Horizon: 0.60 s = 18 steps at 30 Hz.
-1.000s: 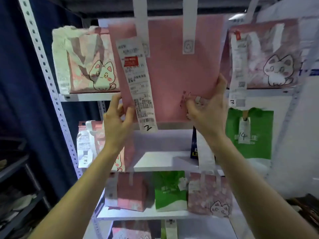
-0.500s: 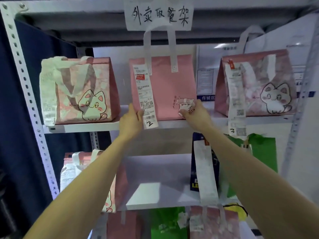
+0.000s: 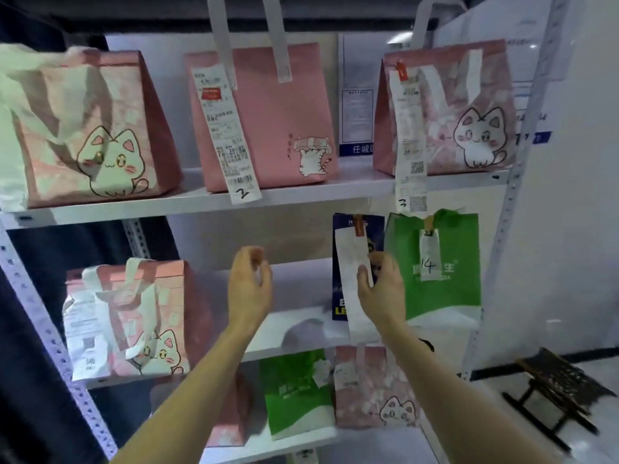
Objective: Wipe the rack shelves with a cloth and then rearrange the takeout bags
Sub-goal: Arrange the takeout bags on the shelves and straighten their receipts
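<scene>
**Three stocked shelves, white rack (image 3: 50,333)**

Top shelf (image 3: 301,195): three pink bags (image 3: 274,128) in a row, the centre one with a slip marked 2.
Middle shelf (image 3: 294,316): pink cat bag (image 3: 134,316) at left; dark blue bag (image 3: 340,289) and green bag (image 3: 442,286) side by side at right.
Right hand (image 3: 382,289): grip pinching the long white receipt (image 3: 351,256) hanging on the dark blue bag.
Left hand (image 3: 249,286): raised between pink cat bag and dark blue bag, grip loosely curled, holding nothing.

The navy bag (image 3: 375,229) sits half hidden behind its long receipt (image 3: 351,259) and the right hand (image 3: 385,293).
</scene>
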Tool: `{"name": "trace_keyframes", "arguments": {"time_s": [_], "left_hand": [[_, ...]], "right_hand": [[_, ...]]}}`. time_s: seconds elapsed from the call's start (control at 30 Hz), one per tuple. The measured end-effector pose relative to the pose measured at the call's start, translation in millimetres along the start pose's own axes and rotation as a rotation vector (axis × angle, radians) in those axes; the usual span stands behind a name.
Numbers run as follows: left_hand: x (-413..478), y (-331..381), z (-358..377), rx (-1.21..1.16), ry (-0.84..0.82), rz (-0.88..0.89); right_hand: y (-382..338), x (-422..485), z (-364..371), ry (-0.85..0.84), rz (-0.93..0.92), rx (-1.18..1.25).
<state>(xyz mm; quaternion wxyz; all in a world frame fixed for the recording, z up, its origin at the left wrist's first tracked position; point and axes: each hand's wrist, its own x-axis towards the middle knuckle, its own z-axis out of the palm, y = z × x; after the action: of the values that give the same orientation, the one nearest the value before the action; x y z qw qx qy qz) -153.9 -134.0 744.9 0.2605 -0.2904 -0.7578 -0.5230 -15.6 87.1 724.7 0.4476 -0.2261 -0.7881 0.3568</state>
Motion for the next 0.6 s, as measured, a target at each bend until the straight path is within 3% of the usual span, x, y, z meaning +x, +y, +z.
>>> {"name": "trace_keyframes", "arguments": {"time_s": [0.07,0.17,0.3,0.43,0.6], "left_hand": [[-23,-4,38,-0.047,-0.323,-0.163],[-32,-3,88,-0.081,-0.504,-0.328],[-24,1,143,-0.121,-0.571,-0.441],[-18,-11,169,-0.01,-0.595,-0.371],[-44,-43,127,0.05,-0.467,-0.29]], "right_hand": [[28,-10,2,-0.104,0.066,-0.126],[47,-11,5,-0.187,0.131,-0.226],[66,-1,16,-0.246,0.226,-0.246],[81,10,20,-0.328,0.374,-0.222],[71,-20,37,-0.439,0.218,-0.222]]}}
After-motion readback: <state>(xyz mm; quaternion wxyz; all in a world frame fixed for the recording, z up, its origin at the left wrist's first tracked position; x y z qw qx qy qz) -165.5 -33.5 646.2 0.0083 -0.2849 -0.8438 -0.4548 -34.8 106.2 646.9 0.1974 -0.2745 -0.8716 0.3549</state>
